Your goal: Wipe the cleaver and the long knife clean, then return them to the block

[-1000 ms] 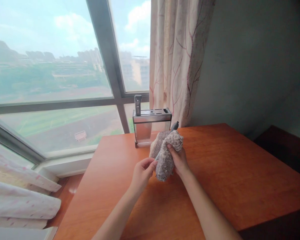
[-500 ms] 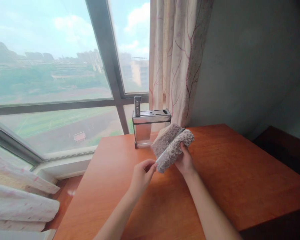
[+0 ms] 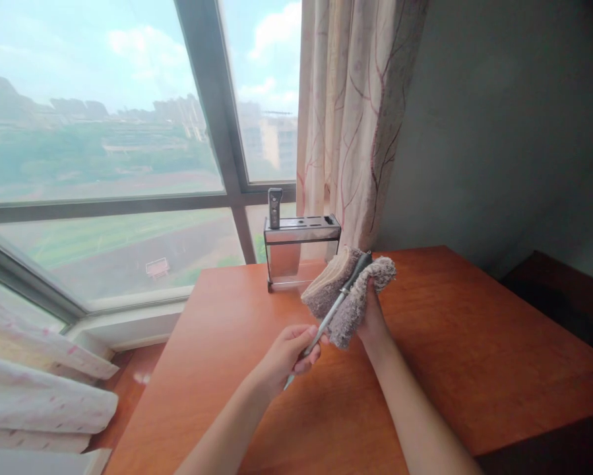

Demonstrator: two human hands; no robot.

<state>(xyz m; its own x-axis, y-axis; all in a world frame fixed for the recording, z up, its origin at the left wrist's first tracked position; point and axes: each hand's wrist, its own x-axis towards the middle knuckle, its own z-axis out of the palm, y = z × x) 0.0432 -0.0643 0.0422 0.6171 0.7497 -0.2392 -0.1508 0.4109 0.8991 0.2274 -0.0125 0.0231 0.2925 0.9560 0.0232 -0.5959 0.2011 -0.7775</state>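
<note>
While the left hand [image 3: 289,353] pinches one end of a slim knife [image 3: 336,305], the right hand [image 3: 373,315] clasps a folded cloth [image 3: 343,290] wrapped around its upper part, above the table [image 3: 474,343].

A home, high up: a patterned curtain [image 3: 355,119] at upper centre, city view through the window [image 3: 103,132], knife block [image 3: 301,251] on a wooden tabletop [image 3: 474,343].
</note>
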